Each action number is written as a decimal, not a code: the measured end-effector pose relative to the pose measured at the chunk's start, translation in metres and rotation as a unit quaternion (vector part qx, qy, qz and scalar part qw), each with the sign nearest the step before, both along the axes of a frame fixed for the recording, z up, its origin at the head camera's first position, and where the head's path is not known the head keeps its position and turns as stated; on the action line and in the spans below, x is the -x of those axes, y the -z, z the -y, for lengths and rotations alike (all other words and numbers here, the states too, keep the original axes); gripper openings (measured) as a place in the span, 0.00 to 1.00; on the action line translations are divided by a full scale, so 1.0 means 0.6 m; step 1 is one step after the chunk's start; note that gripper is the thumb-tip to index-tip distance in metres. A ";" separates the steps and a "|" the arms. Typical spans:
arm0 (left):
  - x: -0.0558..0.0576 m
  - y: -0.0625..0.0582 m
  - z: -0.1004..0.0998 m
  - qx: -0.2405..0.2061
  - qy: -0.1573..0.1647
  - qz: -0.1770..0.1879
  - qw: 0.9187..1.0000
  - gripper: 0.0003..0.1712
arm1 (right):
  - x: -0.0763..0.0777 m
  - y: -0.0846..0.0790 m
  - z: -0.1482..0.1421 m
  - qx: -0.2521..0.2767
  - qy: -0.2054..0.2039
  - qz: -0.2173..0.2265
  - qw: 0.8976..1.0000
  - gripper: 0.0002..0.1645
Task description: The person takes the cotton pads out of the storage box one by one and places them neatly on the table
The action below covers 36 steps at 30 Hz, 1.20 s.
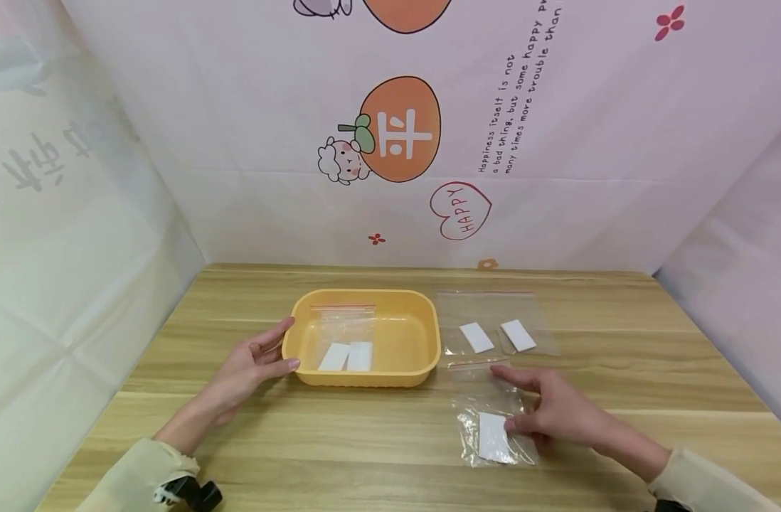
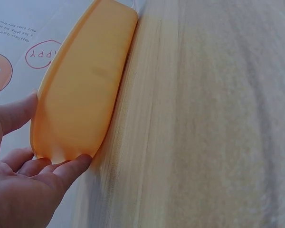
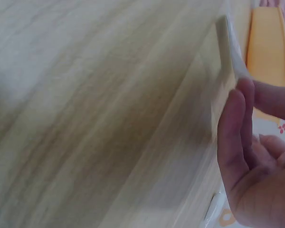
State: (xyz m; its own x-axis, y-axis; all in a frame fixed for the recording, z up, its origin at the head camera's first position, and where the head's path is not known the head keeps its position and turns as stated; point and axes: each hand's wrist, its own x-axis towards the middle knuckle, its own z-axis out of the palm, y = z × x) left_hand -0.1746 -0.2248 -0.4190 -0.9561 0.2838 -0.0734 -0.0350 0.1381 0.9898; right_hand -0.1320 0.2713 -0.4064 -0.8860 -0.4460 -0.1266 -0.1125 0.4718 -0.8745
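At its left end, a yellow plastic basin (image 1: 403,378) is held by my left hand (image 1: 246,370), with thumb and fingers spread around the end wall. The left wrist view shows the fingertips curled against the basin (image 2: 85,85). Inside it lies a clear zip bag (image 1: 346,323) with white rectangular pieces. My right hand (image 1: 560,412) pinches another clear zip bag (image 1: 470,434) by its right side, between thumb and fingers. A white rectangular piece (image 1: 493,437) shows in that bag. In the right wrist view the bag's edge (image 3: 232,52) rises from the pinching fingertips.
Right of the basin, further clear zip bagging (image 1: 451,320) lies on the wooden table (image 1: 339,441), holding two white pieces (image 1: 518,336). A printed cloth (image 1: 269,213) hangs behind the table, and pale cloth walls stand on both sides.
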 end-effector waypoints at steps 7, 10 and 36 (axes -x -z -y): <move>-0.001 0.000 0.000 -0.002 0.002 0.001 1.000 0.51 | -0.010 0.004 0.006 -0.116 0.014 -0.109 0.987 0.55; -0.002 0.000 0.000 -0.003 0.000 0.002 1.000 0.51 | -0.014 0.005 0.008 -0.168 0.023 -0.158 0.973 0.53; -0.003 -0.003 0.000 0.000 0.001 0.001 1.000 0.51 | -0.025 0.004 0.010 -0.226 0.012 -0.202 0.953 0.32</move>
State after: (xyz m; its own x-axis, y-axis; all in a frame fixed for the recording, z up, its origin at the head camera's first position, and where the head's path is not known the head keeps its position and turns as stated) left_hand -0.1731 -0.2248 -0.4169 -0.9556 0.2851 -0.0741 -0.0359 0.1372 0.9899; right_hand -0.1169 0.2655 -0.4089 -0.9122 -0.4063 0.0526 -0.3818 0.7967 -0.4684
